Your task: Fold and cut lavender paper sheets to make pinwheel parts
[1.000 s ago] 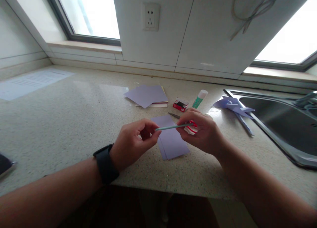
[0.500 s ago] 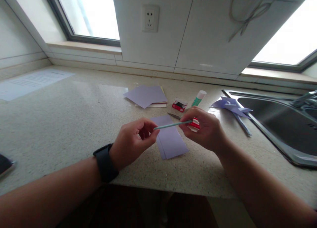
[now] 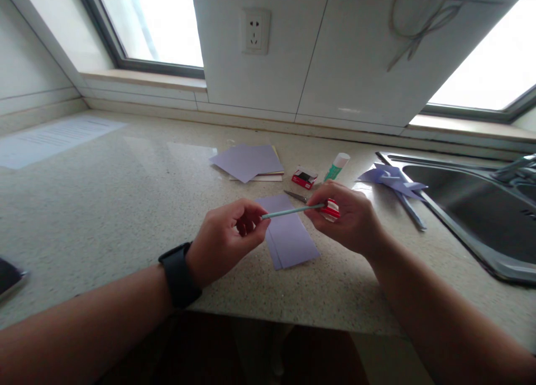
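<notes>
A thin pale-green stick [image 3: 287, 212] is held level above the counter, pinched at both ends. My left hand [image 3: 230, 237] grips its left end between thumb and fingers. At the other end, my right hand [image 3: 345, 217] has its thumb and fingertips closed on it. Below the stick lie overlapping lilac paper pieces [image 3: 295, 242]. Scissors [image 3: 296, 196] with red handles lie just behind, partly covered by my right hand. Farther back are a small red-and-black box [image 3: 304, 177] and a green-and-white glue stick [image 3: 336, 166].
A stack of lilac and cream paper [image 3: 255, 160] lies toward the wall. To the right, a lilac paper pinwheel [image 3: 391, 178] rests against the rim of a steel sink [image 3: 464, 245]. A printed sheet [image 3: 62, 139] is at far left, a dark object [image 3: 10, 278] nearer me.
Almost nothing differs. Both hands keep the stick in the same level pose, and the whole view has shifted very slightly.
</notes>
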